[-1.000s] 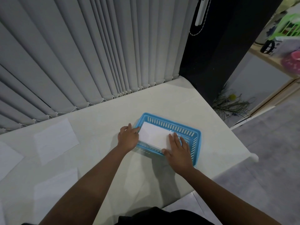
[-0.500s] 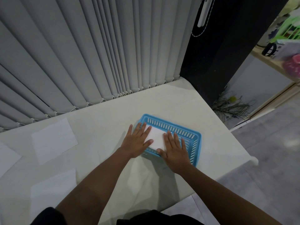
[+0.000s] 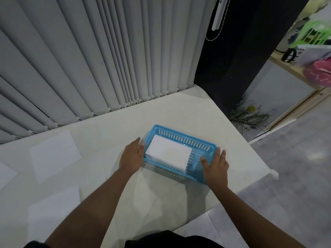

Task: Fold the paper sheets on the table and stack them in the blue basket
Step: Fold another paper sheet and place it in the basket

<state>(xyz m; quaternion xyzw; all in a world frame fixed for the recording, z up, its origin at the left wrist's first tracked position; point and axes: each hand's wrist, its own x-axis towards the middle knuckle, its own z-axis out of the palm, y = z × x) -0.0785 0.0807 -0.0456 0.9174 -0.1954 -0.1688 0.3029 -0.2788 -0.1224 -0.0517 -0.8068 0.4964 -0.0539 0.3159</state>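
Observation:
A blue slotted basket [image 3: 180,136] lies on the white table [image 3: 179,111], holding a stack of folded white paper [image 3: 168,152] in its left part. My left hand [image 3: 131,156] rests against the basket's left end with straight fingers. At the right end, my right hand [image 3: 215,166] lies with fingers spread over the rim. Neither hand holds paper. Unfolded white sheets lie at the left: one [image 3: 54,154] farther back, one [image 3: 53,212] near the front edge, and part of another [image 3: 5,173] at the frame's edge.
Grey vertical blinds [image 3: 89,59] hang behind the table. The table's right corner [image 3: 272,173] ends over a grey floor. A dark panel [image 3: 241,51] and a shelf with coloured items [image 3: 315,56] stand at the right.
Both hands came off the folded stack, where they were pressing it, and moved apart to the basket's two ends. The stack now lies uncovered in the basket.

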